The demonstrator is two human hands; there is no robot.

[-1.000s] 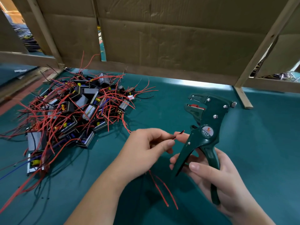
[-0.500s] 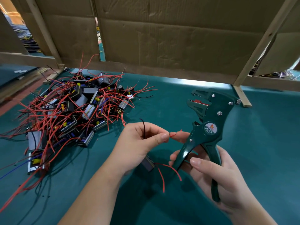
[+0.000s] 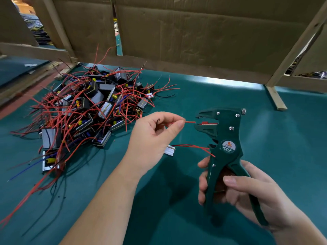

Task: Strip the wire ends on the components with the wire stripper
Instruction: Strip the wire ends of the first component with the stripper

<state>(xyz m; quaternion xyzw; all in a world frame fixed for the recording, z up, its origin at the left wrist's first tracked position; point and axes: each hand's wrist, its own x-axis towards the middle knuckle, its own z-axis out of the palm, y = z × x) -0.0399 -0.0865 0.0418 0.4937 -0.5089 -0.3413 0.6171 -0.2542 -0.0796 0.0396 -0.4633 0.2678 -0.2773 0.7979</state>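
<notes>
Roughly at the middle of the desk (image 3: 286,138), both hands are raised above its green surface. The left hand (image 3: 152,137) pinches a red wire (image 3: 190,122) between thumb and forefinger, the other fingers curled in toward the palm, where a thin black wire (image 3: 158,121) loops. The red wire sticks out level to the right, and its tip sits just at the mouth of the wire stripper (image 3: 225,138); whether it touches the blades cannot be told. Below the left hand the pale end of a small component (image 3: 169,150) shows. Two more red leads (image 3: 192,147) run from it to the right and reach the stripper's body.

The right hand (image 3: 251,190) grips the stripper's dark green handles, fingers wrapped round the far handle and thumb laid across the near one. The tool stands upright, head up, jaws apart and facing left toward the wire. A round label on its body reads W01A.

Toward the far left corner of the desk lies a heap of components (image 3: 88,110), a tangle of dark blocks with red, black and a few blue leads, well apart from the hands. Along the far edge stands a cardboard wall (image 3: 194,32), and a wooden strut (image 3: 276,99) rests on the desk near the far right corner.
</notes>
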